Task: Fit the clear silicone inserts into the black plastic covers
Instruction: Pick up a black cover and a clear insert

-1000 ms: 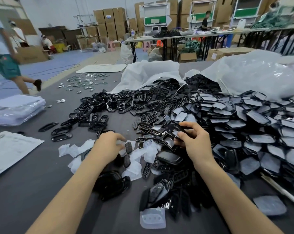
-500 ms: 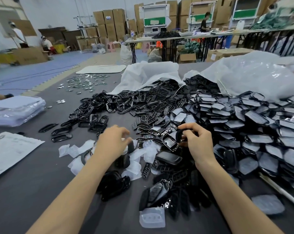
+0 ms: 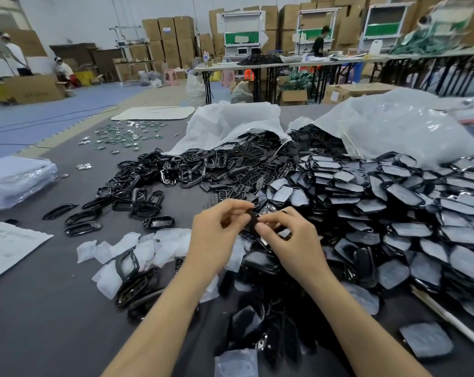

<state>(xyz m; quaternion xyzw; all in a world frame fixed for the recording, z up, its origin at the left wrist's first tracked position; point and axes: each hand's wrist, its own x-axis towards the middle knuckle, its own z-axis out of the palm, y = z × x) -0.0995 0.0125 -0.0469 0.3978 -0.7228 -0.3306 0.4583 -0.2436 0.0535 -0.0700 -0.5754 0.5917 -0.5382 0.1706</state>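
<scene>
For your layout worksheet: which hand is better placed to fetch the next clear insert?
Left hand, probably: both pinch the black cover, but loose clear silicone inserts lie on its side; the right hand must cross over.

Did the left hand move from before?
Yes. The left hand went right, off the white inserts, to meet the right hand on a black cover.

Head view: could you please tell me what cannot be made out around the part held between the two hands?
Black cover, head view: mostly hidden by the fingers of the left hand and right hand pinching it; whether an insert sits inside cannot be told.
Clear insert, head view: cut off by the bottom edge.
Paper sheet, head view: cut by the left edge, print too small to read.
</scene>
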